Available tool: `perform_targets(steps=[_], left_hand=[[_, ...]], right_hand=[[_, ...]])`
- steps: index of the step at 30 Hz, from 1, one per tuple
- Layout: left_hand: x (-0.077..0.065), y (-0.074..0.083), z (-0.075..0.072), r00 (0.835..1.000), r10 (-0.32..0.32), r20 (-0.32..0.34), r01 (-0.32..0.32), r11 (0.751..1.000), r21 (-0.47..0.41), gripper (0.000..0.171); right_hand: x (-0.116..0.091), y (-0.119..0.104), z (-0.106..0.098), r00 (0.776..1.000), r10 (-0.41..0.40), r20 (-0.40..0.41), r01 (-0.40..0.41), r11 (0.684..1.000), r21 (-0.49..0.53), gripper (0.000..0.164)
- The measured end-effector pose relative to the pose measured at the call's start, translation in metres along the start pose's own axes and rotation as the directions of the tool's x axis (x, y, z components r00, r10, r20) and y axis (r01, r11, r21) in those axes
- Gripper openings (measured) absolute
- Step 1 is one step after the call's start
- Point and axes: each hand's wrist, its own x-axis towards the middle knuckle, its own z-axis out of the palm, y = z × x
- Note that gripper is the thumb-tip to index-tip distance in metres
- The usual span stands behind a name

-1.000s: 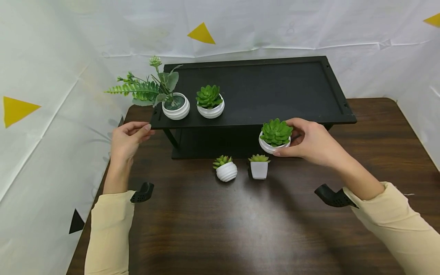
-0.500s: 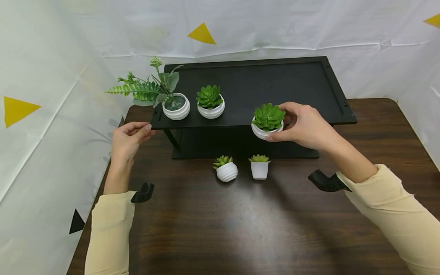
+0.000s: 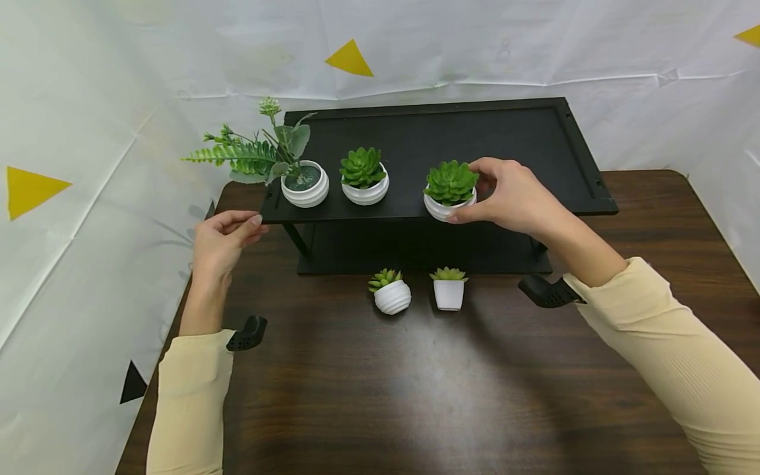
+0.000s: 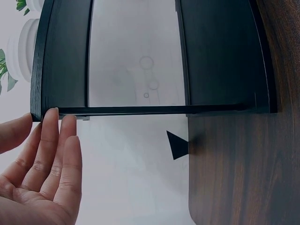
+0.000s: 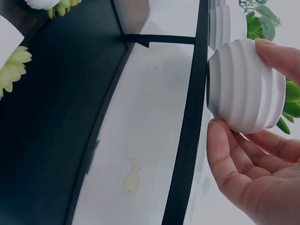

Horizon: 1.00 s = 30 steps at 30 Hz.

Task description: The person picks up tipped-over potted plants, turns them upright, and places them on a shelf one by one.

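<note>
Leftmost, nine o'clock in the head view: left hand (image 3: 216, 243), thumb and fingertips nearly together, pinching the near corner of a black, rectangular, two-tier shelf (image 3: 495, 145). Ten and eleven, on its top: white, ridged pot of leafy sprigs (image 3: 305, 192); white, round pot of green succulent (image 3: 363, 188). Six and four, on the brown wood-grain table (image 3: 332, 396): white, ribbed pot (image 3: 392, 297), tilted; white, square, tapered pot (image 3: 448, 294). Two, at the shelf's front edge: white, ridged, round pot of green succulent (image 3: 445, 203), gripped about the sides by the half-closed right hand (image 3: 510, 198); base contact uncertain. Advised: keep it level, seat the base behind the edge, then release. Count: hands, two; shelf, one; pots, five.
</note>
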Motion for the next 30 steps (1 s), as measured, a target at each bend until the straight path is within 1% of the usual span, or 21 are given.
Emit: perform_targets(steps=[4, 8, 14, 25, 30], left_hand=[[0.000, 0.000, 0.000, 1.000, -0.003, 0.000, 0.003, 1.000, 0.005, 0.014], [0.000, -0.001, 0.000, 1.000, 0.003, 0.004, -0.003, 1.000, -0.007, 0.012], [0.000, -0.002, -0.001, 1.000, 0.008, 0.006, -0.008, 1.000, -0.016, 0.009], [0.000, -0.001, -0.001, 1.000, 0.005, 0.006, -0.005, 1.000, -0.007, 0.014], [0.000, -0.001, -0.001, 1.000, 0.003, 0.008, -0.003, 1.000, -0.004, 0.016]], right_hand=[[0.005, -0.001, 0.001, 1.000, -0.005, 0.001, 0.005, 1.000, -0.001, 0.063], [0.010, -0.003, 0.001, 1.000, -0.023, 0.000, 0.023, 1.000, 0.001, 0.062], [0.018, -0.005, 0.001, 1.000, -0.027, 0.003, 0.027, 1.000, -0.002, 0.062], [0.028, -0.009, 0.003, 1.000, -0.028, 0.011, 0.028, 1.000, -0.001, 0.061], [0.031, -0.010, 0.004, 1.000, -0.017, 0.014, 0.017, 1.000, 0.007, 0.063]])
